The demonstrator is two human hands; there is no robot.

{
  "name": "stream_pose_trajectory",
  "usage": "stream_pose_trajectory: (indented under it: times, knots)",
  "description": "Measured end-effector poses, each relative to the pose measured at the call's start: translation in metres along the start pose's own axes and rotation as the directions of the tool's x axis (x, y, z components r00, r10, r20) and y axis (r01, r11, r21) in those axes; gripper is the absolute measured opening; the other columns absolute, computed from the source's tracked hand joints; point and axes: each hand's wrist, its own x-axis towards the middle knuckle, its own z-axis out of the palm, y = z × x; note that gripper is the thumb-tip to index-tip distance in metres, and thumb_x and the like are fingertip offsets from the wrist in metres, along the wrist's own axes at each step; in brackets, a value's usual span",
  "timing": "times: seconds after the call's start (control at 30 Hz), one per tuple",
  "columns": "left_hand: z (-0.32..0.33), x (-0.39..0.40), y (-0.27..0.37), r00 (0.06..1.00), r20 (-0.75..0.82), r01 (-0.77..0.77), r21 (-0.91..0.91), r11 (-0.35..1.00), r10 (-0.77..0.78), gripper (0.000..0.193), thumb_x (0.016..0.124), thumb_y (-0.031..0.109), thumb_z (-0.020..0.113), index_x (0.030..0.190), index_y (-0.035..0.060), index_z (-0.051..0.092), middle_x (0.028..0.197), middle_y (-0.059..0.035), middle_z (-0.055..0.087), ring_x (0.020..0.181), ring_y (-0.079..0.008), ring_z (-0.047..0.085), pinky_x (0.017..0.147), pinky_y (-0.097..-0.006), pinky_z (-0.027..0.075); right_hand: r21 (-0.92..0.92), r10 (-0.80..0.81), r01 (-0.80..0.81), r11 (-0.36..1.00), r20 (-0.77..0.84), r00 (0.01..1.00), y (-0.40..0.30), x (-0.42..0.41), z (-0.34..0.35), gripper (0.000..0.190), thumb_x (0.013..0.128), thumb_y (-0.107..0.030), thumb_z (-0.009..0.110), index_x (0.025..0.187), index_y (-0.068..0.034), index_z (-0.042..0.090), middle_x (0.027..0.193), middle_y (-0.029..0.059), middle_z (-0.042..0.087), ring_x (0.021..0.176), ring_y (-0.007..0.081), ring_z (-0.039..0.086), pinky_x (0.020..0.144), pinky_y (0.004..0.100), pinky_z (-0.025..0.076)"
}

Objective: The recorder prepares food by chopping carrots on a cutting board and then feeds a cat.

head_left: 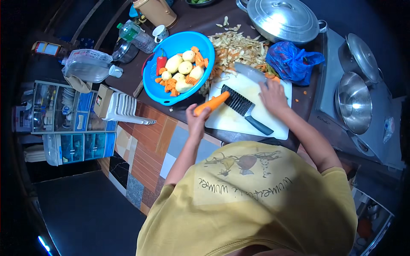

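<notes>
My left hand (196, 119) grips the thick end of a peeled carrot (213, 103), held at the left side of a white cutting board (221, 121). The carrot's narrow end reaches over the blade of a crinkle cutter (238, 100), which lies on the board with its dark handle towards me. At the board's far right, my right hand (274, 96) is over the handle end of a knife (250, 73). The knife's flat blade points left, beside the peelings. My hand hides most of the handle, so its grip is unclear. Carrot pieces (272, 76) lie just beyond those fingers.
A blue colander (149, 84) holds peeled potatoes (185, 68), cut carrots and a red chili pepper (161, 62). Vegetable peelings (238, 48) are heaped behind the board. A blue plastic bag (288, 62) and a lidded metal pot (282, 19) stand right; a steel bowl (355, 102) is farther right.
</notes>
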Motion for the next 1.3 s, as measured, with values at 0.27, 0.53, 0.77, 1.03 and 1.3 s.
stream_pose_trajectory:
  times: [0.27, 0.53, 0.77, 1.03, 1.3]
  knots:
    - [-0.037, 0.002, 0.012, 0.975, 0.095, 0.174, 0.249, 0.953, -0.203, 0.047, 0.073, 0.024, 0.073, 0.107, 0.007, 0.045, 0.094, -0.008, 0.057, 0.077, -0.0157, 0.06, 0.063, -0.0261, 0.051, 0.388, -0.1, -0.16, 0.908, 0.569, 0.817, -0.046, -0.041, -0.004, 0.059, 0.078, -0.016, 0.059, 0.132, -0.011, 0.035, 0.113, 0.0227, 0.042, 0.097, 0.0364, 0.051, 0.079, 0.0449, 0.045]
    - [0.043, 0.032, -0.023, 0.901, 0.415, -0.007, 0.311, 0.95, -0.129, 0.05, 0.07, 0.025, 0.076, 0.106, 0.0032, 0.049, 0.086, -0.0081, 0.059, 0.07, -0.013, 0.059, 0.062, -0.0247, 0.049, 0.18, 0.007, -0.161, 0.97, 0.646, 0.763, -0.021, -0.036, -0.01, 0.074, 0.072, 0.004, 0.05, 0.138, -0.013, 0.022, 0.113, 0.0265, 0.038, 0.091, 0.0392, 0.053, 0.078, 0.0428, 0.048]
    - [0.073, 0.06, -0.06, 0.921, 0.38, -0.261, 0.433, 0.862, 0.088, 0.041, 0.075, 0.022, 0.073, 0.105, 0.0029, 0.052, 0.1, -0.0113, 0.053, 0.077, -0.0144, 0.058, 0.064, -0.0251, 0.054, 0.337, 0.202, -0.38, 0.861, 0.46, 0.865, -0.016, -0.039, -0.032, 0.035, 0.088, -0.019, 0.043, 0.119, -0.001, 0.039, 0.084, 0.0258, 0.057, 0.08, 0.0405, 0.057, 0.07, 0.0483, 0.047]
    - [0.069, 0.047, -0.057, 0.911, 0.363, -0.327, 0.345, 0.88, 0.196, 0.04, 0.073, 0.022, 0.075, 0.101, 0.0011, 0.055, 0.1, -0.0107, 0.057, 0.083, -0.015, 0.058, 0.067, -0.0253, 0.052, 0.395, 0.11, -0.225, 0.891, 0.292, 0.95, -0.045, -0.03, -0.054, 0.019, 0.089, -0.017, 0.042, 0.088, 0.002, 0.041, 0.071, 0.0257, 0.058, 0.069, 0.0416, 0.058, 0.062, 0.0491, 0.046]
    - [0.07, 0.038, -0.044, 0.903, 0.293, -0.415, 0.411, 0.812, 0.313, 0.037, 0.069, 0.019, 0.077, 0.095, 0.0007, 0.058, 0.094, -0.0092, 0.06, 0.082, -0.0179, 0.058, 0.078, -0.0297, 0.047, 0.313, 0.091, -0.247, 0.917, 0.44, 0.893, -0.064, -0.016, -0.067, 0.016, 0.087, -0.013, 0.04, 0.092, 0.002, 0.039, 0.067, 0.0251, 0.058, 0.063, 0.0414, 0.058, 0.058, 0.0496, 0.046]
